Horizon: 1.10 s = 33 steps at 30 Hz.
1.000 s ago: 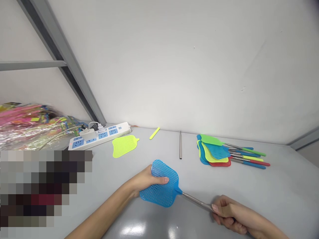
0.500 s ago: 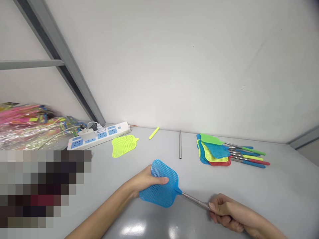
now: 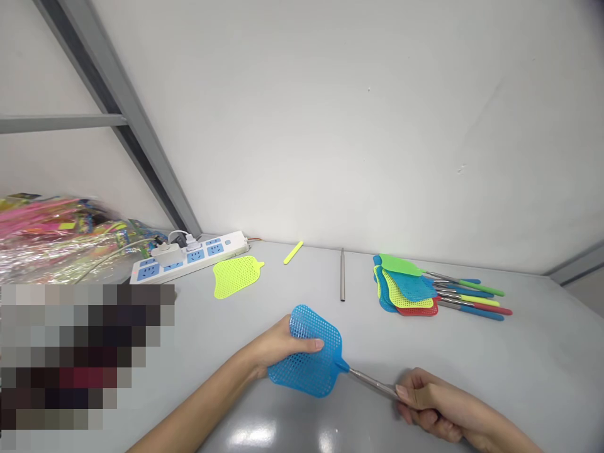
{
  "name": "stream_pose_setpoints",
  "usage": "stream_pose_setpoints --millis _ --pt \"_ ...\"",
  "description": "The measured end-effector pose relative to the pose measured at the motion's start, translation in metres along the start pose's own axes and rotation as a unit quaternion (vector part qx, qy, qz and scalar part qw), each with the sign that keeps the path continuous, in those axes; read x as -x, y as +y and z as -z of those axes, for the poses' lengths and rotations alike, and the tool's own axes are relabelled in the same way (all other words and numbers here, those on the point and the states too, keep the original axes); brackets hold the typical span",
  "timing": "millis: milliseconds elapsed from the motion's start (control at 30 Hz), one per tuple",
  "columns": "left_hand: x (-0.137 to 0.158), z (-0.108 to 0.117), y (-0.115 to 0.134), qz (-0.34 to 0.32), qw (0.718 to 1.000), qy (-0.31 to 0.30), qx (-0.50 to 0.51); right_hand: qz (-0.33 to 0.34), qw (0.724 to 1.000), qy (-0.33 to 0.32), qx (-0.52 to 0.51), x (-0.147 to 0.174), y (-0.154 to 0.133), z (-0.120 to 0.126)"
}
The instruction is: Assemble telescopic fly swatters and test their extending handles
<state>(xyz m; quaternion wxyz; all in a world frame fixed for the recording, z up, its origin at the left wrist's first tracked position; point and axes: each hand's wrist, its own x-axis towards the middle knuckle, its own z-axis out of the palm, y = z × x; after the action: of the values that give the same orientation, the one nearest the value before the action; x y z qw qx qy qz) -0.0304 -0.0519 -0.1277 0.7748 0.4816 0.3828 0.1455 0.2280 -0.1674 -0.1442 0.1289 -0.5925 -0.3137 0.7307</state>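
Observation:
A blue fly swatter [image 3: 314, 371] is held above the grey table between both hands. My left hand [image 3: 283, 343] grips its mesh head, thumb on top and the fingers hidden underneath. The metal rod [image 3: 372, 380] runs from the head's neck into my right hand [image 3: 427, 402], which is closed around it; the rod's far end is hidden there. Beyond lie a loose yellow swatter head [image 3: 237, 277], a yellow handle sleeve [image 3: 293, 253] and a bare metal rod [image 3: 342, 277].
Several swatters in green, blue, yellow and red form a pile [image 3: 408, 289] at the right. At the left, a white power strip [image 3: 219, 250] with plugs lies near plastic-wrapped goods [image 3: 61, 239]. The wall [image 3: 358, 157] rises behind the table; a blurred-out patch covers the lower left.
The blue swatter's head and my left hand have shifted slightly right and down. My right hand keeps almost the same place on the rod.

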Motion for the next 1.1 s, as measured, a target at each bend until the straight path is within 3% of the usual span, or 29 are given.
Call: stream_pose_setpoints --millis 267,333,400,467,533,567,600,667,767,1000,1100 --pt "0.004 0.004 0.007 -0.013 1.000 -0.017 -0.020 0.042 0.999 -0.008 -0.030 0.004 -0.005 -0.008" --pt "0.004 0.009 0.012 -0.033 0.997 -0.012 -0.067 0.070 0.997 -0.026 -0.031 0.004 -0.008 -0.011" --pt "0.004 0.016 0.016 -0.068 0.986 0.036 -0.150 0.097 0.994 -0.047 -0.027 0.003 -0.013 -0.013" --pt "0.003 0.021 0.019 -0.122 0.950 0.138 -0.254 0.116 0.991 -0.067 -0.021 0.000 -0.019 -0.014" --pt "0.003 0.025 0.018 -0.186 0.883 0.233 -0.362 0.129 0.988 -0.082 -0.012 -0.004 -0.024 -0.014" --pt "0.003 0.024 0.017 -0.215 0.847 0.251 -0.416 0.131 0.987 -0.092 -0.004 -0.007 -0.026 -0.013" --pt "0.004 0.023 0.015 -0.242 0.815 0.244 -0.466 0.131 0.986 -0.102 0.005 -0.010 -0.028 -0.013" --pt "0.005 0.015 0.010 -0.286 0.761 0.174 -0.555 0.130 0.984 -0.118 0.020 -0.016 -0.030 -0.010" --pt "0.008 -0.003 0.001 -0.320 0.708 0.065 -0.626 0.123 0.984 -0.121 0.038 -0.021 -0.034 -0.006" --pt "0.010 -0.031 -0.016 -0.308 0.653 -0.004 -0.692 0.086 0.981 -0.146 0.097 -0.018 -0.044 -0.006" --pt "0.011 -0.035 -0.020 -0.298 0.642 -0.040 -0.705 0.060 0.981 -0.152 0.105 -0.019 -0.042 -0.011"
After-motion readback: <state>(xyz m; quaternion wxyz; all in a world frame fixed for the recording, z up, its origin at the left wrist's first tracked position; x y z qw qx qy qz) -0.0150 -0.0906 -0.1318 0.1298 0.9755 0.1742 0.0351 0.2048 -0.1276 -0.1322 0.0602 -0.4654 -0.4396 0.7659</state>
